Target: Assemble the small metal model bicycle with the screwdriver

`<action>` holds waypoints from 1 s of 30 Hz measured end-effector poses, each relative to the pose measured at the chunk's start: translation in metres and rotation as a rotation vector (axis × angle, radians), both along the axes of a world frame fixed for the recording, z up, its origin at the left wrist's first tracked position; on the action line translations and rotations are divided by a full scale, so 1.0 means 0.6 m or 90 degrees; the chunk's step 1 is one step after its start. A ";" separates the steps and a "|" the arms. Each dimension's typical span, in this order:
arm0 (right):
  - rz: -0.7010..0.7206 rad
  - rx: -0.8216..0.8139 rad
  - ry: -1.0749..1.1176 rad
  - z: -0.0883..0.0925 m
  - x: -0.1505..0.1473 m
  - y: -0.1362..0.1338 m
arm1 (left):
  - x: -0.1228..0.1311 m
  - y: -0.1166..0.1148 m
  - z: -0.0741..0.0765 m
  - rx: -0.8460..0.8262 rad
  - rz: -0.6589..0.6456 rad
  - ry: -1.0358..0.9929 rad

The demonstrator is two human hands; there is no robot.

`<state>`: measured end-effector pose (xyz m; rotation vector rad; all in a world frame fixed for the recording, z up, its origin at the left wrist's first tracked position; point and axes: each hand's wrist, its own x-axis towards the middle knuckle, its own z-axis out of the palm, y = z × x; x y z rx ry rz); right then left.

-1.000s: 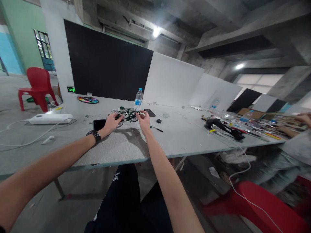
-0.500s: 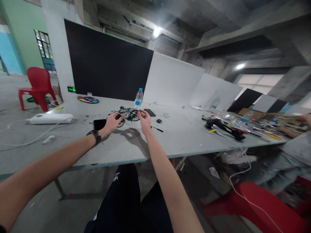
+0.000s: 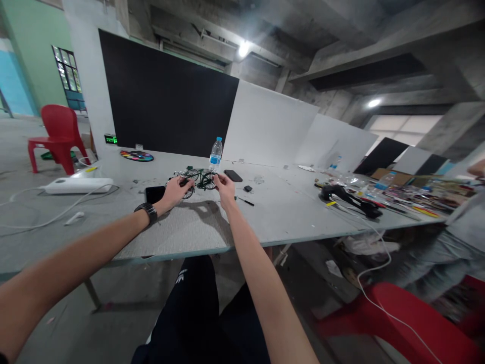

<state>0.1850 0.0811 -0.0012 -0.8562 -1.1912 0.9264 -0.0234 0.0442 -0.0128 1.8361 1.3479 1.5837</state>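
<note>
A small dark green model bicycle (image 3: 207,181) with black spoked wheels is between my two hands, over the table. My left hand (image 3: 176,192), with a black watch at the wrist, is closed on its front part near the left wheel. At the other end, my right hand (image 3: 226,189) pinches the rim of the right wheel. Fingers cover parts of the bicycle, so its small details cannot be made out. Just behind it stands a water bottle (image 3: 215,153) with a blue cap. A dark phone (image 3: 154,194) lies beside my left wrist.
Right of my hands lie a dark flat phone-like slab (image 3: 233,175), a small black piece (image 3: 247,188) and a thin screwdriver-like tool (image 3: 246,201). A white power strip (image 3: 79,185) with cables is at left. Black headgear (image 3: 350,201) and clutter lie farther right, near another person.
My hands stay almost in place on the bicycle, with only a slight shift of the right fingers. At the far right, the other person's arm has moved up and back.
</note>
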 end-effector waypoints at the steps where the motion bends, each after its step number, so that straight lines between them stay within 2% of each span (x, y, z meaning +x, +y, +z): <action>1: -0.001 -0.001 0.003 0.001 -0.001 -0.001 | 0.000 0.000 0.000 0.001 0.000 -0.002; 8: -0.025 -0.030 -0.003 0.002 -0.003 -0.004 | 0.003 -0.001 0.000 -0.001 -0.022 -0.015; 30: -0.043 0.016 -0.006 0.007 -0.003 -0.008 | 0.006 -0.005 0.004 0.008 -0.024 -0.010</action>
